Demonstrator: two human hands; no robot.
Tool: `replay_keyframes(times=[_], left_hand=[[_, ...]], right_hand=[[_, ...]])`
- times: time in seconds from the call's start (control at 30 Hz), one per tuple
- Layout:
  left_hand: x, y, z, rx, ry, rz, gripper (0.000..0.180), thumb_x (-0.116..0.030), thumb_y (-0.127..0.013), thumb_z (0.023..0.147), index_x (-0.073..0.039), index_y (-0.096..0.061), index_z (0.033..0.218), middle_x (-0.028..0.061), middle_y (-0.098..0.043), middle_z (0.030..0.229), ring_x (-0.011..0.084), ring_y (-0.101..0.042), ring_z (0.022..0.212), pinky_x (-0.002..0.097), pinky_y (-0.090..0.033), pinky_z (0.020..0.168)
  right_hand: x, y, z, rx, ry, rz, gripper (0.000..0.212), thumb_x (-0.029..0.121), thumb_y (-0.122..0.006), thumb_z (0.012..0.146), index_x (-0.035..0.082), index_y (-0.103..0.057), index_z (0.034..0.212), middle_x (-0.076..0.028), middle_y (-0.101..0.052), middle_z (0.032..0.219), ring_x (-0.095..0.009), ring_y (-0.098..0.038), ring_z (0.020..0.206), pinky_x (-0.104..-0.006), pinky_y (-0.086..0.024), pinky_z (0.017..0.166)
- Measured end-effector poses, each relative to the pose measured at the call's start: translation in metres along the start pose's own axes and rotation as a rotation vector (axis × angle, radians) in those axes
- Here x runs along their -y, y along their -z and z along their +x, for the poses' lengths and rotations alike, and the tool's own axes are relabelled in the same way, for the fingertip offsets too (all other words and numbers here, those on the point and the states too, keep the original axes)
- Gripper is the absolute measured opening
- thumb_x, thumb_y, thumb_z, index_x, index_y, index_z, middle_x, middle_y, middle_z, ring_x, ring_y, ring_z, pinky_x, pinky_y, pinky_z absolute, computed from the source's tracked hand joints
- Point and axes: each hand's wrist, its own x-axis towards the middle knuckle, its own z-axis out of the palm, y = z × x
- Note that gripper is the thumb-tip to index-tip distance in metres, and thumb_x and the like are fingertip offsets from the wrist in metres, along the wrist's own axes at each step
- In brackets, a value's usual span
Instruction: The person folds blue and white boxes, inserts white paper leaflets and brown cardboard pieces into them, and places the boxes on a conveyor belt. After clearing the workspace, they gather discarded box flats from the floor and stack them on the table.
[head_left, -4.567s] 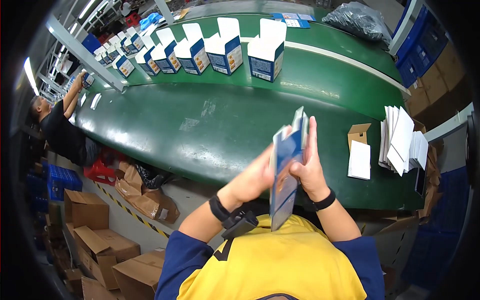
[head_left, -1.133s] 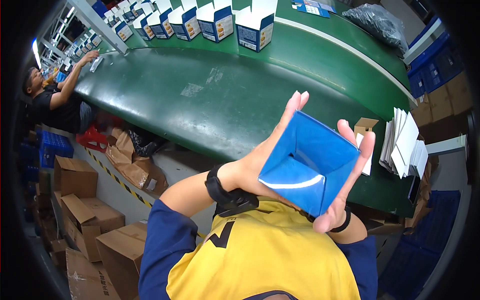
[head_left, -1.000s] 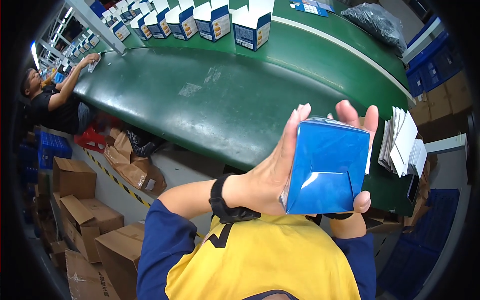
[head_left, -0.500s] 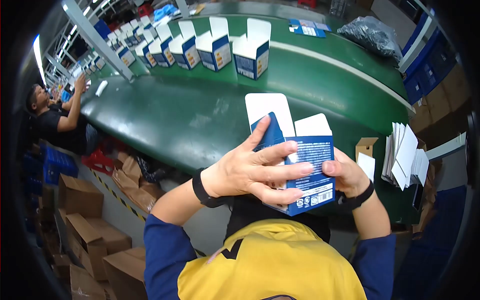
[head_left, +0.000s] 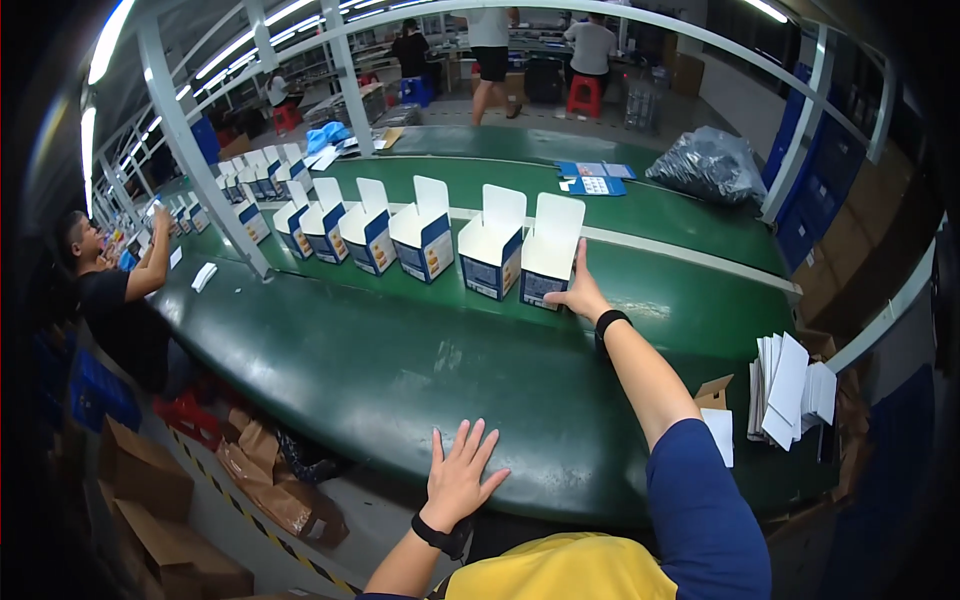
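My right arm reaches out over the green table (head_left: 400, 350). My right hand (head_left: 584, 288) is closed on the lower right side of a blue and white carton (head_left: 546, 262), thumb on its front. The carton stands upright at the right end of a row, its white lid flap raised. Close on its left is a similar carton (head_left: 490, 262), lid also up. My left hand (head_left: 463, 474) rests at the near table edge, fingers spread and nothing in it.
More open cartons (head_left: 422, 240) run off to the left. White folded card sheets (head_left: 785, 385) stand at the right beside a small brown box (head_left: 713, 393). A bagged bundle (head_left: 708, 165) and flat blue card (head_left: 597, 180) lie far back. A co-worker (head_left: 120, 290) sits at the left.
The carton that was between both hands near my body now stands at the row's right end, with my right hand on it. My left hand has let go and moved to the table edge.
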Motion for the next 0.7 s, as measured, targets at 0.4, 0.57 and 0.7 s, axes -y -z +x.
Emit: replay_keyframes(times=[0.4, 0.57, 0.7], left_hand=[[-0.010, -0.019, 0.015, -0.129, -0.092, 0.168, 0.053, -0.038, -0.049, 0.090, -0.008, -0.042, 0.133, 0.0147, -0.034, 0.143, 0.0347, -0.027, 0.134, 0.0530, -0.014, 0.108], [-0.007, -0.013, 0.014, -0.240, -0.260, 0.032, 0.049, -0.038, -0.042, 0.095, -0.007, -0.043, 0.133, 0.0160, -0.038, 0.140, 0.0337, -0.030, 0.132, 0.0480, -0.019, 0.108], [-0.042, -0.028, 0.004, -0.333, -0.244, -0.147, 0.044, -0.029, -0.049, 0.094, -0.001, -0.045, 0.128, 0.0186, -0.040, 0.136, 0.0353, -0.033, 0.129, 0.0450, -0.029, 0.104]], right_hand=[[0.072, 0.156, -0.413, -0.075, -0.397, 0.481, 0.066, 0.024, -0.065, 0.085, 0.003, -0.032, 0.139, -0.016, -0.059, 0.116, -0.021, -0.058, 0.106, -0.0348, -0.048, 0.088], [0.020, 0.093, -0.645, -0.447, -1.137, 0.724, 0.056, 0.023, -0.062, 0.086, 0.002, -0.041, 0.133, -0.011, -0.064, 0.103, -0.017, -0.062, 0.089, -0.0288, -0.053, 0.070], [-0.069, 0.012, -0.824, -0.870, -1.638, 0.381, 0.024, 0.018, -0.061, 0.082, 0.001, -0.062, 0.099, -0.009, -0.066, 0.087, -0.017, -0.062, 0.070, -0.0311, -0.052, 0.055]])
